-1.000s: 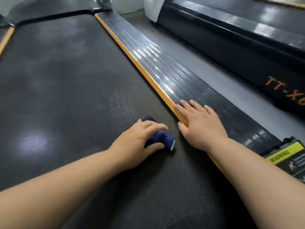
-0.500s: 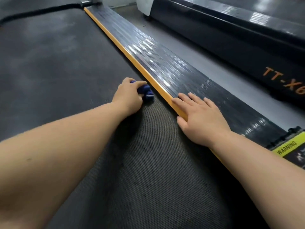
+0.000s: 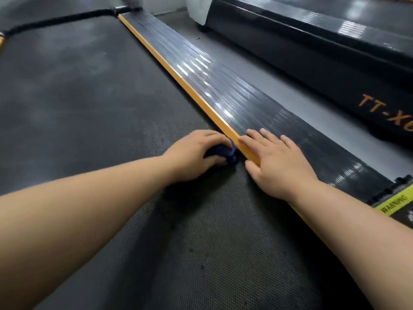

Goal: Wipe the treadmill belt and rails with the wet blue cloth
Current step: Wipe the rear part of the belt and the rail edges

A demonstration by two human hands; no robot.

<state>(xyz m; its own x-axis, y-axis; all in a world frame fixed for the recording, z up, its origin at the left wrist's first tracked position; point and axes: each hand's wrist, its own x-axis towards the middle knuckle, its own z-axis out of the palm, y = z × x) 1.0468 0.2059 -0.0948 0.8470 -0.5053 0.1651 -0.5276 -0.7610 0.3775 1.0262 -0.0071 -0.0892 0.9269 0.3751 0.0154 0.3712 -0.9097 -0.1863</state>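
The left hand (image 3: 196, 153) lay on the treadmill belt (image 3: 93, 113), its fingers curled down over the blue cloth (image 3: 225, 153) and closed around it, so that only a dark blue bunch showed at the fingertips and under the palm. The cloth was pressed to the textured belt at its right edge, touching or just beside the orange strip (image 3: 194, 95) that ran along the inner side of the right rail (image 3: 250, 95). The right hand (image 3: 279, 162) lay flat and empty just to the right of the cloth, fingers spread and pointing far-left, the palm straddling the orange strip with the thumb on the belt side and the other fingers resting on the ribbed black rail. The two hands were close together, with the cloth between them. The rail stretched away to the far left and shone with patches of reflected light. At its near right end was a yellow warning label (image 3: 395, 203). Beyond a strip of grey floor (image 3: 297, 90) to the right stood a second treadmill (image 3: 335, 63), black, with orange lettering on its side. A white object (image 3: 199, 7) showed at the far end of it, too cropped to identify.
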